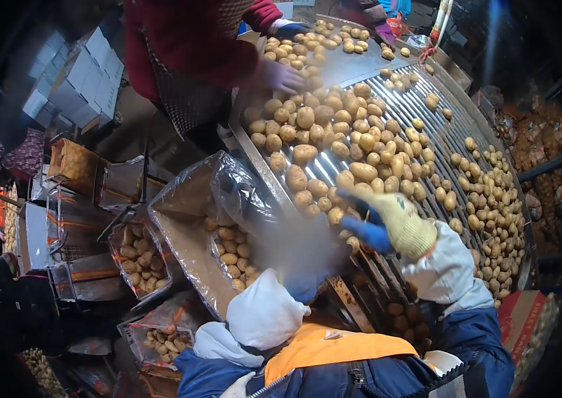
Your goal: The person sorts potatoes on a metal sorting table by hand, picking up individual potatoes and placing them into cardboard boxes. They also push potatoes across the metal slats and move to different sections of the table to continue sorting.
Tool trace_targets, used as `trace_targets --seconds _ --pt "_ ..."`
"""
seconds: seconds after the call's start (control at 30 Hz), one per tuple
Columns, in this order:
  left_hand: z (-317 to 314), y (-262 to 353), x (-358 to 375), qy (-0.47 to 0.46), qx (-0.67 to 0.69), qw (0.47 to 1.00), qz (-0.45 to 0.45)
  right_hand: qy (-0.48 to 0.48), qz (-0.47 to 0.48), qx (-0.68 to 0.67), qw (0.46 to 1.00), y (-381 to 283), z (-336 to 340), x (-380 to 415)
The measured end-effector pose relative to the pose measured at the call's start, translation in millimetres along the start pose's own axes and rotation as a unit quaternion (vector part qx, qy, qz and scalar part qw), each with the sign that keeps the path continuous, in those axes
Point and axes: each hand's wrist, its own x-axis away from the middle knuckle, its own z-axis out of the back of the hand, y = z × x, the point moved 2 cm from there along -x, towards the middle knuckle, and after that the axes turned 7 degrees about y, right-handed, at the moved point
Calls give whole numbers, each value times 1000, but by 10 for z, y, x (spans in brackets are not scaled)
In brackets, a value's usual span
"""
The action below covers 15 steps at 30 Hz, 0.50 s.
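Note:
My right hand, in a yellow and blue work glove, reaches over the near edge of the roller table. Its fingers are stretched out and apart, close to several potatoes, with none seen in its grasp. A blurred patch covers most of my left hand; a bit of blue glove shows beside the cardboard box. Its fingers cannot be made out. That box has a clear plastic liner and potatoes inside. Potatoes lie thickly across the metal rollers.
Across the table stands a co-worker in a red top, one gloved hand by the potatoes. Another person's gloved hand is at the far end. Potato-filled crates stand left, with white cartons behind. A red carton stands right.

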Motion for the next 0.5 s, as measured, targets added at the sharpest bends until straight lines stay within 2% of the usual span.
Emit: trace_targets --seconds 0.07,0.1,0.13,0.2,0.27,0.33,0.37,0.4,0.5 --pt "-208 149 161 -55 -114 990 -70 -63 27 -68 995 -139 31 104" --pt "-330 247 214 -19 92 994 62 -59 -16 -92 994 -187 41 103" --pt "-207 182 171 -15 95 994 59 -22 -54 -100 993 -114 1 73" --pt "168 -7 118 -44 185 977 91 117 0 8 993 177 -110 20" --pt "93 162 351 -15 192 979 73 177 76 -32 981 323 -227 39" --pt "265 346 685 93 102 990 6 125 21 -77 989 223 -318 151" --pt "353 456 891 110 100 988 -29 124 26 -94 988 233 -403 223" --pt "462 540 1144 185 68 978 -68 128 28 -109 985 264 -488 295" --pt "994 641 1896 326 115 924 -164 131 45 -170 976 319 -687 433"
